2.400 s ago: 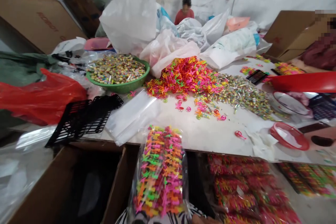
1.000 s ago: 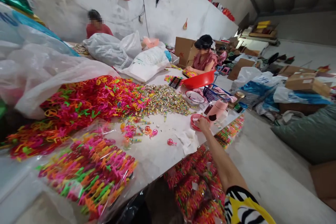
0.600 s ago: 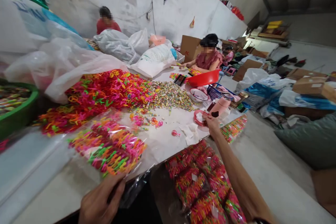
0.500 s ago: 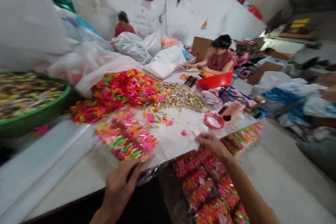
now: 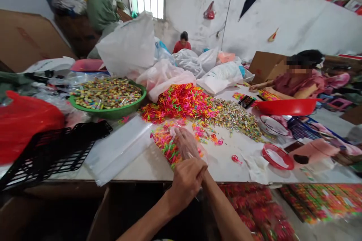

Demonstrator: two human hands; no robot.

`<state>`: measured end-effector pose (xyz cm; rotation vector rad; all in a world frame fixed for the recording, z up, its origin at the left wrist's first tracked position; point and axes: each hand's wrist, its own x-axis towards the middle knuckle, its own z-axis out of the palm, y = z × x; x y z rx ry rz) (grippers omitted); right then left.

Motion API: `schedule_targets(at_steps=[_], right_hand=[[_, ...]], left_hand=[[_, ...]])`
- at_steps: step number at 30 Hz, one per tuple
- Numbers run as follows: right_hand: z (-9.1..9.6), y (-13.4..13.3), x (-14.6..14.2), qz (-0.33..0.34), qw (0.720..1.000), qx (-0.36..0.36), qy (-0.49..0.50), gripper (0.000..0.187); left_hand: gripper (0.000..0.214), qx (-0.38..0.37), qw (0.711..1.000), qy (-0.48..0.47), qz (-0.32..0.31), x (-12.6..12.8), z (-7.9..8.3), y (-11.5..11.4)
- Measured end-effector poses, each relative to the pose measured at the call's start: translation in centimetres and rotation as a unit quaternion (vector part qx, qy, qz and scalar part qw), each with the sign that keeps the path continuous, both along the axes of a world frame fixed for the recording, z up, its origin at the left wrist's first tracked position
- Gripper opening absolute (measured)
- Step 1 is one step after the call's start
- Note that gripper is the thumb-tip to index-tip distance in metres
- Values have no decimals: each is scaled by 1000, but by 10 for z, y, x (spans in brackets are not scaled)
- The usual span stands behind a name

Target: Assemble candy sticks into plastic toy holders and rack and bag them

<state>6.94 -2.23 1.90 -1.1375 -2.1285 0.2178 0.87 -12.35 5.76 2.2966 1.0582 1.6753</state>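
A clear plastic bag (image 5: pixel 166 147) of small bright plastic pieces lies on the table before me. My left hand (image 5: pixel 188 179) is closed on the bag's near edge, beside my right wrist. Reaching into the bag, my right hand (image 5: pixel 185 144) lies over the pieces with its fingers stretched out under the film. A whitish patch shows at its fingertips; whether it is a paper slip or glare, I cannot tell. Just beyond is a heap of pink, orange and green plastic pieces (image 5: pixel 183 101), with a pile of small tubes (image 5: pixel 237 118) to its right.
Left are flat plastic bags (image 5: pixel 121 147), a green basin (image 5: pixel 135 108) of small tubes and black crates (image 5: pixel 53 150). Right are a small red bowl (image 5: pixel 278 157), white paper (image 5: pixel 256 167) and a red basin (image 5: pixel 288 106). Filled packs (image 5: pixel 254 207) lie below the table edge. Two people sit beyond.
My right hand has moved left from the slips near the red bowl into the bag. My left hand has shifted to the bag's near edge. The view has swung left.
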Motion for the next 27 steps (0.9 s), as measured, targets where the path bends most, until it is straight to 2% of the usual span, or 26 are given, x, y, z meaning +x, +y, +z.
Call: schedule_targets(at_steps=[2, 4, 6, 7, 8, 9, 11, 12, 14, 16, 18, 21, 24, 27], right_hand=[[4, -15, 9, -14, 997, -33, -71, 39], [13, -49, 31, -11, 989, -83, -124, 40], [32, -86, 60, 44, 986, -144, -72, 37], [46, -100, 74, 91, 972, -207, -58, 33], [60, -109, 85, 108, 960, -253, -44, 30], [75, -112, 92, 90, 954, -284, -35, 33], [97, -98, 90, -12, 962, -271, -34, 42], [101, -84, 82, -74, 969, -231, -48, 42], [97, -49, 56, -131, 972, -152, -119, 44], [81, -17, 25, -116, 951, -159, -239, 56], [61, 5, 0, -100, 935, -158, -302, 59], [42, 18, -11, -73, 933, -165, -313, 39], [44, 12, 1, -49, 940, -185, -282, 27], [56, -3, 20, -62, 955, -193, -218, 28]], left_hand=[[9, -6, 1000, -6, 0, -5, -1, 2], [9, -17, 1000, -11, -4, -12, -5, 3], [10, -38, 999, -16, -13, -18, -12, 1], [10, -50, 998, -18, -18, -19, -16, -1], [9, -60, 998, -18, -21, -19, -20, -3], [8, -66, 997, -16, -23, -18, -23, -6], [9, -66, 997, 4, -30, -13, -28, -13], [10, -60, 997, 21, -37, -10, -30, -17], [12, -45, 996, 55, -46, -5, -32, -25], [12, -39, 996, 76, -38, -4, -34, -33], [13, -40, 996, 76, -28, -7, -37, -38], [33, -53, 996, 58, -44, -18, -44, -42], [37, -96, 994, 35, -45, -34, -52, -49], [28, -153, 988, 20, 9, -52, -60, -58]])
